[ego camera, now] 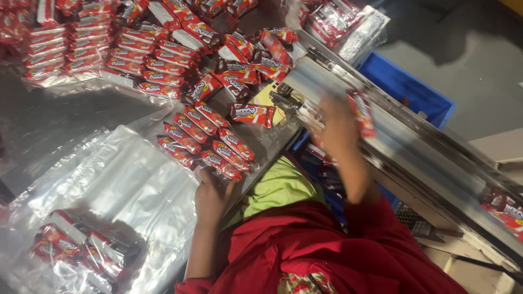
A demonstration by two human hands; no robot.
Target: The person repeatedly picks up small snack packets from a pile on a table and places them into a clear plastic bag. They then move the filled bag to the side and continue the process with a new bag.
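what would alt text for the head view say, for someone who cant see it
A person's right hand holds a small red snack packet over a long metal conveyor channel, motion-blurred. Their left hand rests beside two neat rows of red packets on a metal table, near clear plastic bags.

The shiny metal table (49,117) is full. Red snack packets (204,136) lie on it. Clear plastic bags (125,185) lie there too.

floor: grey concrete (468,43), upper right
furniture: steel table (49,120), left; metal conveyor rail (414,147), diagonal right
light: dim, glare on metal
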